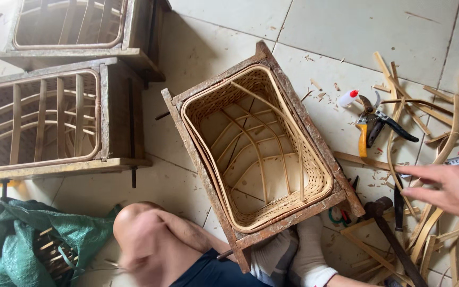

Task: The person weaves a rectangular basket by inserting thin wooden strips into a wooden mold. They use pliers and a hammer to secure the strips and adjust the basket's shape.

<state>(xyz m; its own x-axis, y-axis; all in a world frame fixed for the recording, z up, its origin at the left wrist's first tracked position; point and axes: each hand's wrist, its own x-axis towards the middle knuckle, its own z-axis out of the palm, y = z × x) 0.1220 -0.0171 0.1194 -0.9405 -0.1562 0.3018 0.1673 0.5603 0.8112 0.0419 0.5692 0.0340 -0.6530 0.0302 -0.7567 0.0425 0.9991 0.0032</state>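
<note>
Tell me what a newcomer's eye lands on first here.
A half-woven basket inside a rough wooden frame sits mid-floor, braced by the person's socked feet. Right of it lies a scatter of cane strips and pruning shears, with the right hand open above them. Two more frames holding bare basket ribs stand upper left; the left hand is out of view.

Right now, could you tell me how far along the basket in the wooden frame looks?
The basket in its wooden frame has closely woven walls up to the rim. Its floor is only bare ribs, with tile showing through, so that part is left. In hand: nothing yet; the right hand reaches open over the loose cane strips. The left hand is out of view.
</note>
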